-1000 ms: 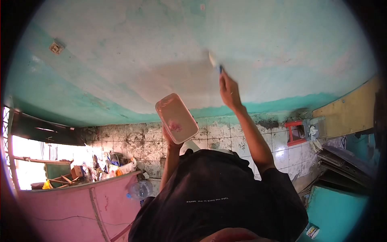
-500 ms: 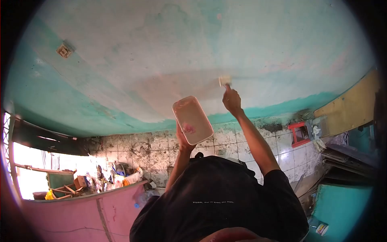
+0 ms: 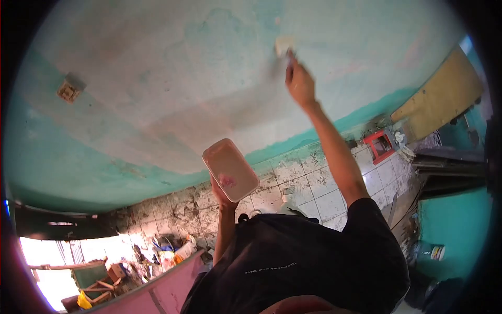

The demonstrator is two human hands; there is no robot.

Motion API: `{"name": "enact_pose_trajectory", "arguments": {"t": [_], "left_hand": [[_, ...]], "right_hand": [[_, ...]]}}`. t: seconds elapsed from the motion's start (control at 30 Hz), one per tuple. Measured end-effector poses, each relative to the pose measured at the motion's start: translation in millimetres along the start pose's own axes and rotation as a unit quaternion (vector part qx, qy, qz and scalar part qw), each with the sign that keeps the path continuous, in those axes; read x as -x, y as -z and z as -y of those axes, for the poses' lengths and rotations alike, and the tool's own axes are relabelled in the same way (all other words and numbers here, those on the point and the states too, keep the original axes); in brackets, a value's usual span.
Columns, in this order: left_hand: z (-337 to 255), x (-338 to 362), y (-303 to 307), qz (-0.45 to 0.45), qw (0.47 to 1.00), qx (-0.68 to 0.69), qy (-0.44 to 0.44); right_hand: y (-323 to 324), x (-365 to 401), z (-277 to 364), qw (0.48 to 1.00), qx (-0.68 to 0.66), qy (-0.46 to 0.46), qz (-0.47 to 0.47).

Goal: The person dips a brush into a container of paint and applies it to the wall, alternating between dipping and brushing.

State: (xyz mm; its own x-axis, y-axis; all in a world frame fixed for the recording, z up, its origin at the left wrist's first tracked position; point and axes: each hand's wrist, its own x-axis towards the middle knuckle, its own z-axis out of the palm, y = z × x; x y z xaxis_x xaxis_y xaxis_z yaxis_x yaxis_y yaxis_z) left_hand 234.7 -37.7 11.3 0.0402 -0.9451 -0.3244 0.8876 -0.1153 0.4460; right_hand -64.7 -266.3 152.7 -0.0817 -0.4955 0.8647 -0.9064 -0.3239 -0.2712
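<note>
My left hand [image 3: 221,193] is wrapped round the underside and edge of a pale rectangular container [image 3: 231,170], which has a pink patch at its lower end. My right hand [image 3: 300,81] grips the handle of a wide, pale brush [image 3: 284,46], held up against the wall [image 3: 209,68]. The wall is turquoise with a whitish coat over much of it, and a turquoise strip shows along its lower edge.
A square wall socket [image 3: 68,91] is at the upper left. A red-framed object [image 3: 379,146] stands on the dirty tiled floor [image 3: 324,193]. At the right are a yellowish panel [image 3: 444,94] and stacked dark boards; a pink partition [image 3: 167,288] and clutter are at the lower left.
My right hand and the brush have moved up the wall. The container in my left hand has shifted left and slightly down in view, and the whole view has tilted.
</note>
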Motion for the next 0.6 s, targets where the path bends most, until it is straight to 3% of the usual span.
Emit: {"name": "enact_pose_trajectory", "arguments": {"t": [0.07,0.13,0.17,0.27,0.33,0.37,0.4,0.43,0.53,0.6], "left_hand": [[0.2,1.3,-6.3,-0.016,1.0,-0.002,0.0],[-2.7,4.0,-23.1,-0.028,0.999,-0.021,0.001],[-4.7,6.6,-26.9,-0.05,0.998,-0.042,-0.006],[-6.1,-16.0,3.8,-0.001,1.0,-0.004,0.028],[-8.3,-13.5,-2.5,0.015,0.999,-0.016,0.035],[-10.4,-14.5,-6.9,0.037,0.998,-0.031,0.04],[-10.5,-18.6,-11.3,0.037,0.998,-0.032,0.042],[-9.5,-21.6,-14.8,0.028,0.998,-0.029,0.046],[0.0,-27.7,-18.0,0.02,0.999,-0.027,0.035],[1.8,-38.2,-20.4,0.028,0.999,-0.029,0.018]], "right_hand": [[-11.9,75.4,-10.5,0.978,0.034,-0.089,0.184],[-36.3,132.1,-58.2,0.883,0.085,-0.166,0.432],[-29.6,129.8,-57.6,0.883,0.088,-0.169,0.43],[-0.8,39.1,-40.3,0.939,0.012,-0.146,0.311],[45.4,-60.9,-16.2,0.985,0.025,0.001,0.17],[86.1,-109.5,20.3,0.992,-0.025,-0.028,0.123],[108.7,-140.8,38.0,0.997,-0.074,0.017,0.017],[125.2,-163.9,47.2,0.997,-0.081,0.003,0.004],[92.1,-164.0,36.6,0.997,-0.065,0.016,-0.042],[35.3,-99.9,14.5,0.995,-0.033,0.039,-0.081]]}}
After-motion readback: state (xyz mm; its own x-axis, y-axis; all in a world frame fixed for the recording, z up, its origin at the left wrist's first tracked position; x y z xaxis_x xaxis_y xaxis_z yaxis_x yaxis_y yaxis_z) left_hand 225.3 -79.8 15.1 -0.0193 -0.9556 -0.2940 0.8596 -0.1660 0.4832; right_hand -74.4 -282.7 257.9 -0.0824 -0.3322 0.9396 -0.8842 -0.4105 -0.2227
